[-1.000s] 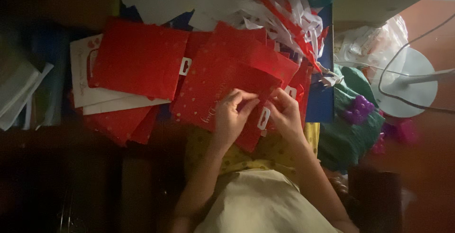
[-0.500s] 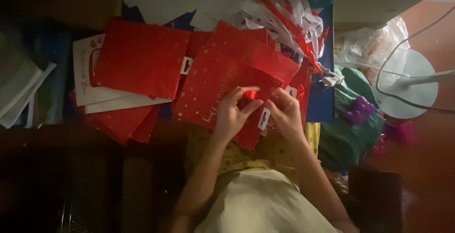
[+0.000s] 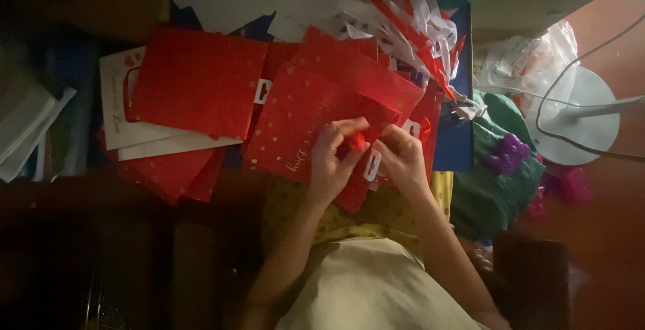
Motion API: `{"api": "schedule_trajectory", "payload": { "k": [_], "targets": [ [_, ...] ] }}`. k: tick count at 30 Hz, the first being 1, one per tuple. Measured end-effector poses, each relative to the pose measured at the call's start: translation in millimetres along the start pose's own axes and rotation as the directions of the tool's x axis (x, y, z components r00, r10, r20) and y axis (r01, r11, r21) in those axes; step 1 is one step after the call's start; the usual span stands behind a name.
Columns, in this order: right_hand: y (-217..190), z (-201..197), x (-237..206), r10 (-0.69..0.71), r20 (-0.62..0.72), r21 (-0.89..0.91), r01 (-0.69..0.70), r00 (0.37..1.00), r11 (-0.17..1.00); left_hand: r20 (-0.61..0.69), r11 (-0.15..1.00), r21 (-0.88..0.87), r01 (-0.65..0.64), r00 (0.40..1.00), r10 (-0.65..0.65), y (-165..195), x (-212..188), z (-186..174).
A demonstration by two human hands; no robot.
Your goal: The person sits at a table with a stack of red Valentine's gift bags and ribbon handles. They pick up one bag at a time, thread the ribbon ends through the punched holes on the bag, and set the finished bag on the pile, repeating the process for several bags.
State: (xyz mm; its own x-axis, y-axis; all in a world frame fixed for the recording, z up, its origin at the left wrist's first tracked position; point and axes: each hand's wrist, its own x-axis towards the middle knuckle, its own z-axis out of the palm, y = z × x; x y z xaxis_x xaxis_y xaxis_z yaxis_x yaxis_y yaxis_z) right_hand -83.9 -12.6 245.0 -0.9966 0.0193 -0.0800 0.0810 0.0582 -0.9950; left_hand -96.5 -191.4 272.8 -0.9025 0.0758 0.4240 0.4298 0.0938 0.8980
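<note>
Since the earlier frames the left hand point(image 3: 334, 162) has been curling its fingers tighter and a small red piece point(image 3: 357, 141) is now showing between the two hands, where a second ago only paper was showing. Both hands are pinching narrowly: the left thumb and forefinger are closing on the red piece from the left, and the right hand point(image 3: 402, 157) is meeting it from the right, its fingertips touching the same spot. What the red piece is, the blur is hiding. It is sitting right at the pinch, on top of a red gift bag point(image 3: 316, 125) with pale dots, which is lying flat under both hands, near the person's lap. A white tag point(image 3: 371, 166) is hanging just below the pinch, between the wrists.

Further left, another red bag point(image 3: 198, 81) is lying over a white card point(image 3: 117, 112). Beyond the hands, at the far edge, red and white ribbon strips point(image 3: 410, 24) are piling up. To the right a green cloth point(image 3: 500, 182) is carrying a purple cluster point(image 3: 508, 153), and a white round stand point(image 3: 581, 118) with a cable is sitting well apart on the floor.
</note>
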Motion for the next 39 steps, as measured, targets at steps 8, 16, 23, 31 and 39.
{"api": "schedule_trajectory", "payload": {
  "k": [8,16,23,31,39],
  "targets": [
    [-5,4,1,-0.023,0.009,0.076,0.023,1.000,0.997,-0.015,0.962,-0.038,0.269,0.963,-0.270,-17,-2,-3],
    [-9,5,0,0.043,-0.043,-0.048,-0.045,0.998,0.998,0.053,0.992,-0.052,0.117,0.992,-0.114,-4,7,-8],
    [3,4,0,-0.030,-0.060,-0.016,0.029,0.998,0.999,0.024,0.959,-0.074,0.272,0.962,-0.271,-9,3,-4],
    [-4,0,-1,0.045,-0.025,0.196,-0.039,0.999,0.980,0.039,0.974,-0.017,0.224,0.974,-0.224,-14,0,-6],
    [-10,0,-1,0.082,0.027,0.137,-0.085,0.996,0.987,0.014,0.955,0.006,0.296,0.955,-0.296,-14,-1,-7]
  ]
}}
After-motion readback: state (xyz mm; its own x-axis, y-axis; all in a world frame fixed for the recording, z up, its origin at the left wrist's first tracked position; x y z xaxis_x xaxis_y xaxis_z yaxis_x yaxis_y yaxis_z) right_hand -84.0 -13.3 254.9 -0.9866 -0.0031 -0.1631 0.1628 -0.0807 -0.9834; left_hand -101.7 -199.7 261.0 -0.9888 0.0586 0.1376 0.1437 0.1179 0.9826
